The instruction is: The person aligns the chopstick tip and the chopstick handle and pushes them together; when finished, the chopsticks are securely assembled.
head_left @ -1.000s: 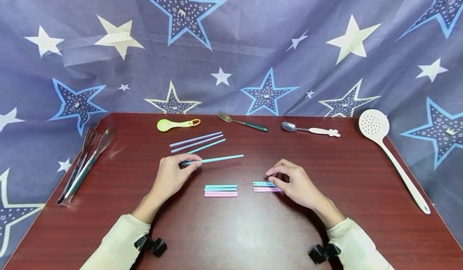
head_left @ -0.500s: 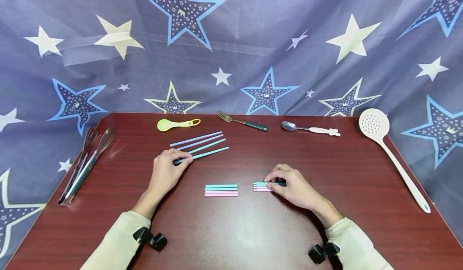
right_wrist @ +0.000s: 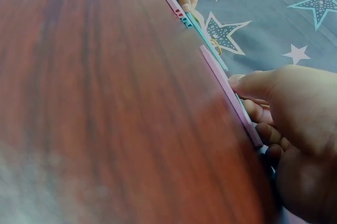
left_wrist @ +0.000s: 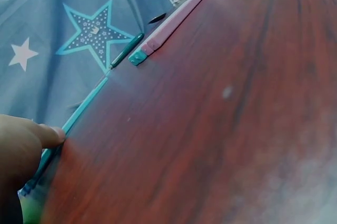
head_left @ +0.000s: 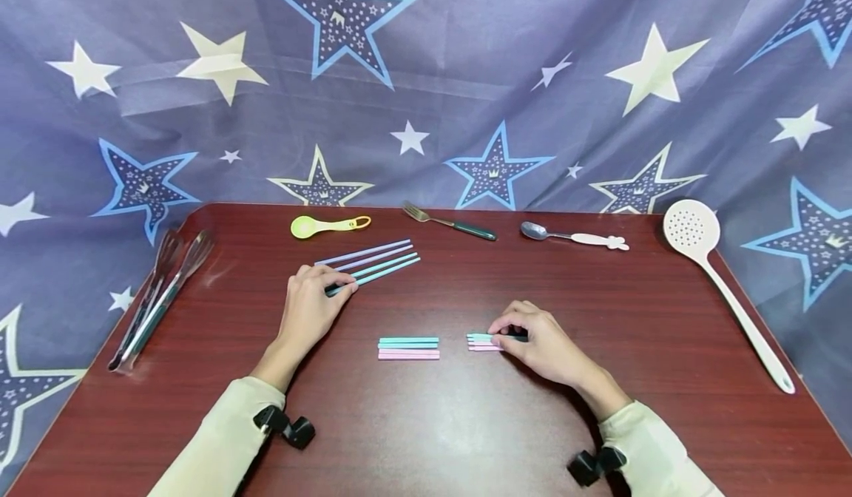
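In the head view my left hand (head_left: 309,308) pinches the left end of a thin teal stick (head_left: 389,271), shaped like a chopstick. This stick lies nearest me in a slanted row with another teal stick and two lavender sticks (head_left: 373,248). The left wrist view shows the thumb (left_wrist: 52,135) along the teal stick. My right hand (head_left: 542,338) has thumb and fingers around a bundle of short teal and pink sticks (head_left: 479,342), whose right ends it hides. To the left of that bundle, short teal and pink sticks (head_left: 409,348) lie side by side on the table.
Along the back edge lie a yellow-green measuring spoon (head_left: 329,225), a fork (head_left: 452,223) and a spoon (head_left: 572,238). Metal tongs (head_left: 160,301) rest at the left. A white slotted skimmer (head_left: 728,297) lies at the right. A star-patterned cloth (head_left: 426,97) hangs behind.
The left hand has brought the teal stick left and back, beside the other long sticks. My right hand has settled from above the short bundle onto it, thumb and fingers closing around it.
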